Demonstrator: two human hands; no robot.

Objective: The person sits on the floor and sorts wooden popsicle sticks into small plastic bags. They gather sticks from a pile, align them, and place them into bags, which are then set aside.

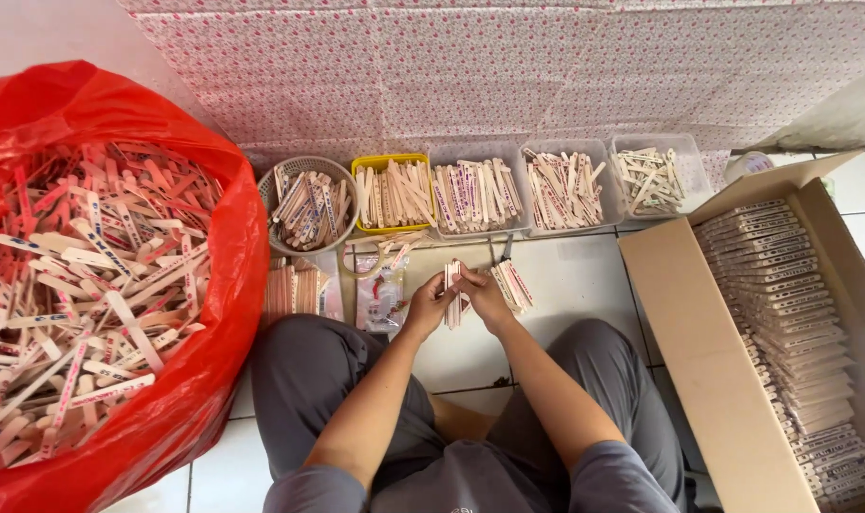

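Head cam, looking down: person sits cross-legged on the white tiled floor (575, 275), both hands up front at centre. Left hand (425, 306) & right hand (485, 296) meet on a small upright bundle of flat wooden sticks (453, 293), fingers of both wrapped round it, held just above the floor. Second bundle (514, 285) lies just right of the hands. Far left, big red bag (214, 313) brimming w/ loose sticks. Along the wall: round grey basket (306, 204), yellow tray (393, 193), then three clear tubs (566, 186), all w/ sorted sticks. Right side, open cardboard box (699, 351) w/ sticks stacked in a neat row. Small plastic packet (383, 294) near left hand.
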